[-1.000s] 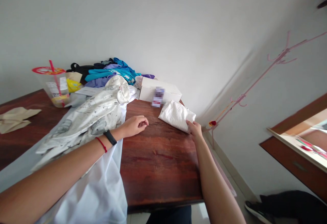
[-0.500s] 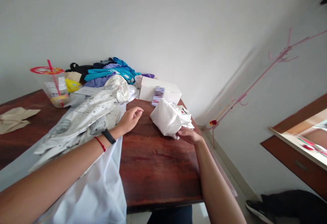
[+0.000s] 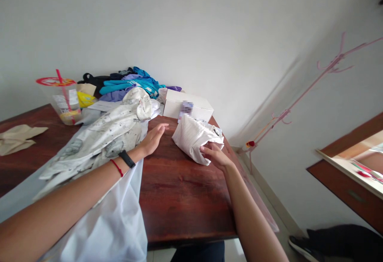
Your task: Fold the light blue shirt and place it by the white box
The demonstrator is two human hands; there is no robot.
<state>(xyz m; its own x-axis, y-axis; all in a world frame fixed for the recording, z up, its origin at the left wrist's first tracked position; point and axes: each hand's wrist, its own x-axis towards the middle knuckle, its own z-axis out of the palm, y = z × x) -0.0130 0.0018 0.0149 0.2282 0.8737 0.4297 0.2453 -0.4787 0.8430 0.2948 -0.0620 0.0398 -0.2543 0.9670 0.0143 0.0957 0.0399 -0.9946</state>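
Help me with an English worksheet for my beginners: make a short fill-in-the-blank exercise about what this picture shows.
1. The straw in the plastic cup is ____.
2. Only the person's ____ hand touches the striped cloth.
3. The box behind that cloth is mostly ____.
4. The coat stand by the wall is ____.

Missing words: red; right; white; pink.
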